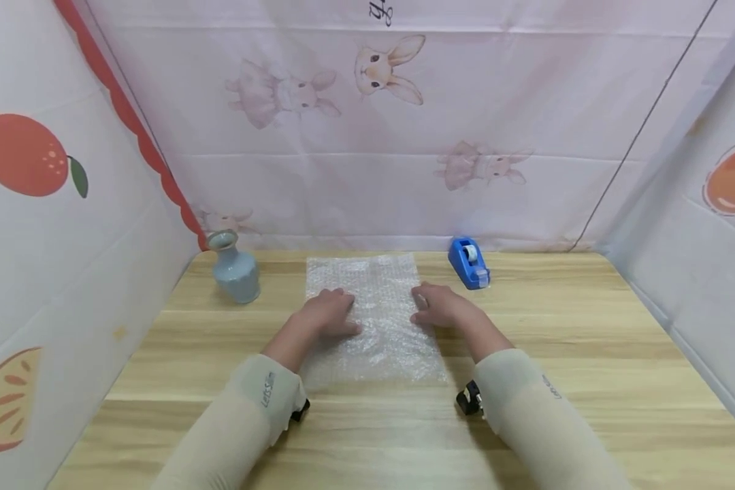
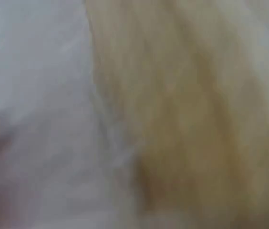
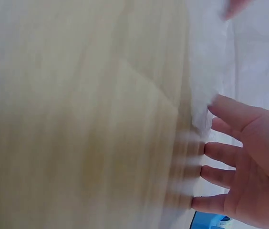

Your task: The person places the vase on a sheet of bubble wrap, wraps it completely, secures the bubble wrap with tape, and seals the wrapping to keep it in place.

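Note:
A sheet of clear bubble wrap (image 1: 380,347) lies spread on the wooden table, its far edge near the back wall. My left hand (image 1: 329,313) rests on the left part of the sheet, fingers and thumb pointing inward. At its right edge is my right hand (image 1: 439,305), the fingertips touching down there. In the right wrist view, the right hand (image 3: 253,162) has its fingers spread and fairly straight, with the thumb tip at the edge of the bubble wrap (image 3: 202,71). The left wrist view is blurred; bubble wrap (image 2: 44,95) fills its left side.
A blue-grey ceramic vase (image 1: 237,269) stands at the back left of the wooden table (image 1: 588,354). Toward the back right sits a blue tape dispenser (image 1: 467,263) with a roll of clear tape. Printed cloth walls (image 1: 355,204) enclose the back and both sides.

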Motion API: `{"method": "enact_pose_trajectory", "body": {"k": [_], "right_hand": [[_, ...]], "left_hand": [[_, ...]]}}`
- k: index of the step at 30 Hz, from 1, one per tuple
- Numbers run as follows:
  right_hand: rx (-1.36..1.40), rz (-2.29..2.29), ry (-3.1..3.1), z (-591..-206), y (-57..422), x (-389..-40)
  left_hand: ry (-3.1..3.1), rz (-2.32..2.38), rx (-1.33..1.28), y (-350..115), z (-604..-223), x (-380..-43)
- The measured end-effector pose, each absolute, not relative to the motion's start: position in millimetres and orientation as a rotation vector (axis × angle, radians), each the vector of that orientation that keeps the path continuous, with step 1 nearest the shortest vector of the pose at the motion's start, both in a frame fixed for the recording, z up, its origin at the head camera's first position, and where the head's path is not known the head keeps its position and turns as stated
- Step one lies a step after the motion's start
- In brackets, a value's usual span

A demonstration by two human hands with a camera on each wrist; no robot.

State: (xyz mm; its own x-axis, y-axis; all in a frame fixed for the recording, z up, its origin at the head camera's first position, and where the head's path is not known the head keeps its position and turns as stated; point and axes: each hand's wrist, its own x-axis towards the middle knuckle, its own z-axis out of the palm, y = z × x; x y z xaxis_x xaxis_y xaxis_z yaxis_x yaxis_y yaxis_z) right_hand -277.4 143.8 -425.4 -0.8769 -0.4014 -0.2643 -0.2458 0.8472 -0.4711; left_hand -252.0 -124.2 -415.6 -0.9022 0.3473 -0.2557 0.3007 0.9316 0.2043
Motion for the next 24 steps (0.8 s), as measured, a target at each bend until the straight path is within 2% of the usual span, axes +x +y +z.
{"method": "enact_pose_trajectory", "body": {"k": [13,24], "right_hand": [[-0.409,-0.942,2.685,-438.5,158.7,-271.6],[-0.289,-1.572,2.402,-455.7,186.2,-269.1]], "left_hand": [[2.703,0.707,0.419,-131.9,-427.0,-247.0],[2.747,0.651,0.391,-126.9,-436.3,-242.0]]}}
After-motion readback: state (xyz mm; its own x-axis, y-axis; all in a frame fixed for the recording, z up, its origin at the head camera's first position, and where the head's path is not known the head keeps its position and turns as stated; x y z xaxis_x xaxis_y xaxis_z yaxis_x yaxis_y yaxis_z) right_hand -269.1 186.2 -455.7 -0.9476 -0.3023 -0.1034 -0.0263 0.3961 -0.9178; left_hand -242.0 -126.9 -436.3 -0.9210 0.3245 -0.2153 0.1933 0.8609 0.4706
